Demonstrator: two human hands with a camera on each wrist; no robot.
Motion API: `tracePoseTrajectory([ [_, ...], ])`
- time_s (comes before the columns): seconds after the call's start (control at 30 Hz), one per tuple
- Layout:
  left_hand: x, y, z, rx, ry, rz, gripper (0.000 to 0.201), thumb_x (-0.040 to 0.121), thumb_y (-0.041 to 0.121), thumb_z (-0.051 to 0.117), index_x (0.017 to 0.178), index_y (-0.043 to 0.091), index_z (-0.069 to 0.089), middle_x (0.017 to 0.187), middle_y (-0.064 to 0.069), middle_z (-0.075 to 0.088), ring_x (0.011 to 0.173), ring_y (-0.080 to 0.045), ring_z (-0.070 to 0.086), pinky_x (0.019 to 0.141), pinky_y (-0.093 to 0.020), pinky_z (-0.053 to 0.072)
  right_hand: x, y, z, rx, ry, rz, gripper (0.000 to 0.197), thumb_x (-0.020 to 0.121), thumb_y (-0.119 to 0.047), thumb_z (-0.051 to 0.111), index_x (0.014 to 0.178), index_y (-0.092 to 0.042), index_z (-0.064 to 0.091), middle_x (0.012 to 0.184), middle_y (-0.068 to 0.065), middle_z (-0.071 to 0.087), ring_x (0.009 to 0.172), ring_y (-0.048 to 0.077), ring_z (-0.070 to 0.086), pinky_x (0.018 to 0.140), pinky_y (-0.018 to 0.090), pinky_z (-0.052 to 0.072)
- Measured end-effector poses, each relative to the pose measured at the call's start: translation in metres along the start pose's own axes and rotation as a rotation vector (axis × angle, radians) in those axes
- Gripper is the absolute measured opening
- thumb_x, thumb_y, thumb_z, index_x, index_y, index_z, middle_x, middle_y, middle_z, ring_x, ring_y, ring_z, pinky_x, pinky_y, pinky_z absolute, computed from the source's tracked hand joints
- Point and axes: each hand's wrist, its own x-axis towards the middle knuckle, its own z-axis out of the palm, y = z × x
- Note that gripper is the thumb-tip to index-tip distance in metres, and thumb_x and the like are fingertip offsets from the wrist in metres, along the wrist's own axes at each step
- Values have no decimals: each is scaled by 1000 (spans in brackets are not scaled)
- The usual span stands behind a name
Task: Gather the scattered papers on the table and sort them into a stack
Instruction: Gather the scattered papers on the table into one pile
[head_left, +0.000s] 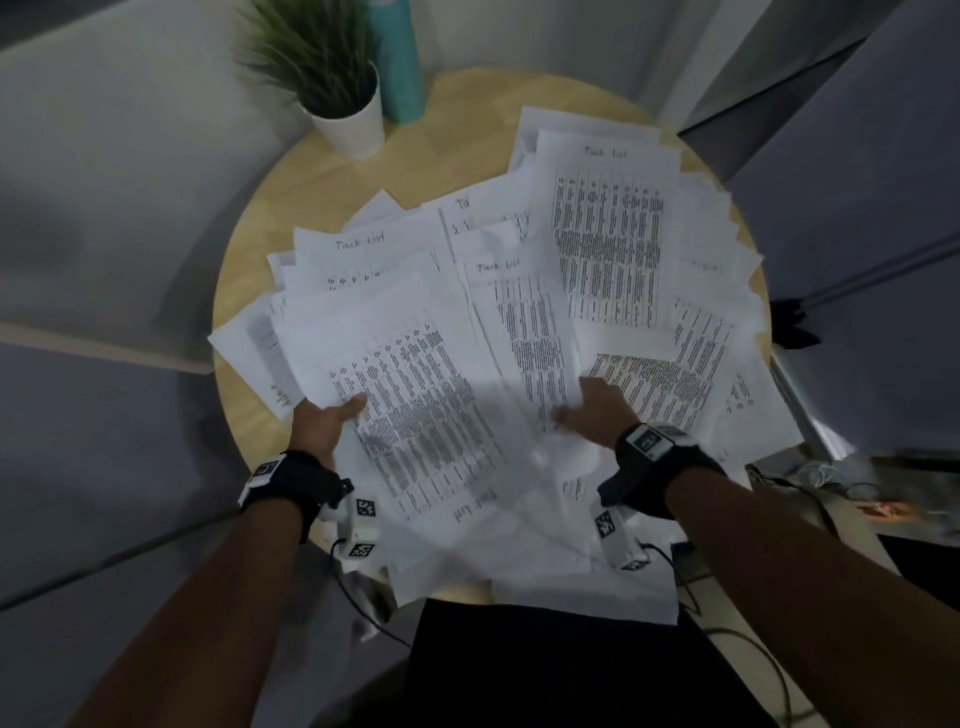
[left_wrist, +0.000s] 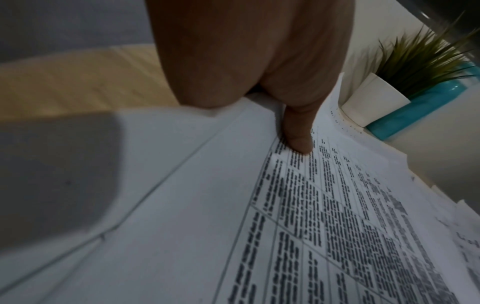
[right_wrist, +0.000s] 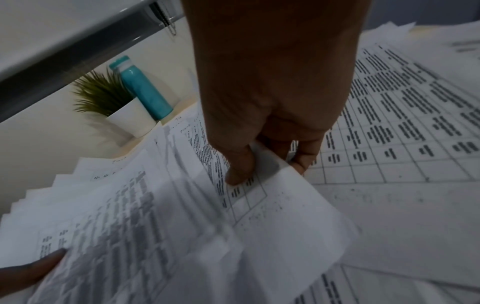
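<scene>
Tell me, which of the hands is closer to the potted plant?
Left. The left hand holds papers on the near left, the potted plant straight beyond it; the right hand pinches papers further right, diagonally away from the plant.

The head view looks steeply down on the whole table (head_left: 467, 104) from above. Both wrist views skim close over the papers (head_left: 608, 244), facing the plant (head_left: 317, 52) and bottle (head_left: 397, 67) at the far edge, which all three views share. The wrist views probably overlap mid-pile.

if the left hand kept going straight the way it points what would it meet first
Most likely more papers: the left hand, pinching a printed sheet, points into the overlapping pile. The plant pot looks left of that line, though depth is unclear.
</scene>
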Motion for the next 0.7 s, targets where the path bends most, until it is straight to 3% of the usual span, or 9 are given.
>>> tracePoseTrajectory([
  [0.07, -3, -2, 9, 0, -18, 10, 55, 81, 6, 80, 131, 1, 59, 126, -15, 66, 117, -32, 61, 105, -49, 47, -1, -2, 5, 11, -24, 11, 28, 92, -29, 66, 93, -4, 53, 91, 6, 52, 88, 23, 51, 71, 26, 35],
  [0.1, -4, -2, 14, -8, -29, 17, 53, 82, 4, 79, 131, 2, 59, 126, -14, 66, 116, -31, 61, 105, -48, 47, 0, -3, 5, 13, -41, 22, 38, 92, -30, 66, 110, 1, 53, 104, 12, 53, 97, 26, 53, 75, 27, 36],
  [0.17, -6, -4, 17, -28, -50, 28, 52, 83, 2, 78, 131, 5, 59, 127, -12, 65, 116, -28, 61, 106, -46, 46, -3, -6, 5, 13, -48, 34, 63, 92, -31, 67, 135, 7, 41, 131, 21, 49, 122, 32, 49, 87, 30, 38],
  [0.23, -6, -5, 16, -31, -58, 34, 51, 83, 2, 77, 131, 7, 59, 128, -10, 65, 115, -25, 60, 106, -43, 45, -2, -8, 6, 63, -29, 32, 73, 90, -31, 70, 141, 7, 34, 142, 22, 43, 132, 34, 41, 99, 33, 37],
  [0.4, -4, -9, -4, 4, -31, 47, 55, 83, 2, 77, 135, 4, 57, 130, -10, 64, 117, -27, 59, 105, -42, 45, -4, -17, 12, 148, 59, 47, 61, 85, -26, 76, 128, 8, 49, 123, 17, 52, 119, 31, 51, 93, 36, 44],
  [0.5, -3, -10, -18, 55, -19, 60, 52, 83, 2, 77, 132, 1, 59, 127, -11, 65, 117, -28, 61, 105, -43, 46, -7, -11, -1, 144, 177, 47, 36, 86, -20, 73, 108, 6, 63, 96, 12, 59, 101, 27, 61, 76, 29, 45],
  [0.6, -2, -11, -21, 68, -28, 63, 50, 82, 1, 77, 130, 1, 61, 123, -10, 66, 116, -28, 62, 104, -41, 46, -8, 0, -25, 104, 251, 60, 23, 87, -16, 67, 101, 2, 66, 83, 9, 57, 80, 26, 59, 66, 27, 40],
  [0.7, -1, -11, -16, 75, -32, 58, 51, 81, 3, 79, 129, 2, 61, 123, -11, 67, 116, -30, 62, 106, -47, 46, -10, 9, -47, 88, 360, 23, 6, 87, -9, 59, 89, -4, 62, 71, 6, 55, 71, 24, 54, 59, 23, 38],
])
